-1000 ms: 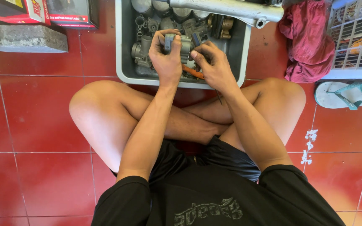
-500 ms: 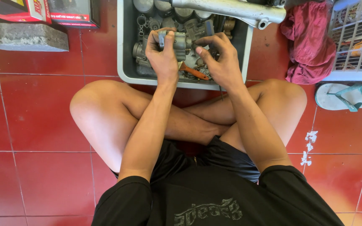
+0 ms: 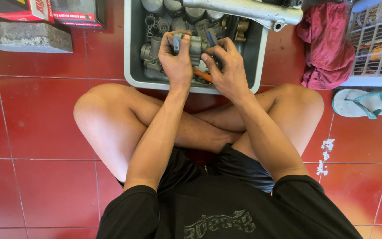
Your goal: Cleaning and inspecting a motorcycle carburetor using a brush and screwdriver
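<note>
I sit cross-legged on a red tiled floor in front of a grey plastic tray [image 3: 131, 53] full of metal engine parts. My left hand [image 3: 176, 62] grips a grey metal carburettor body [image 3: 193, 45] over the tray. My right hand [image 3: 227, 68] holds a tool with an orange handle [image 3: 203, 75] and a dark tip pressed against the carburettor. Both hands are close together above the tray's near half.
A silver metal fork tube [image 3: 248, 9] lies across the tray's far edge. A red rag [image 3: 328, 48] and a white basket [image 3: 374, 42] are at the right, with a sandal [image 3: 365, 102] below. A concrete block [image 3: 25, 37] and boxes [image 3: 40, 9] are at the left.
Both hands have shifted slightly over the tray while working on the carburettor; the left hand has turned the part a little. My legs have not moved.
</note>
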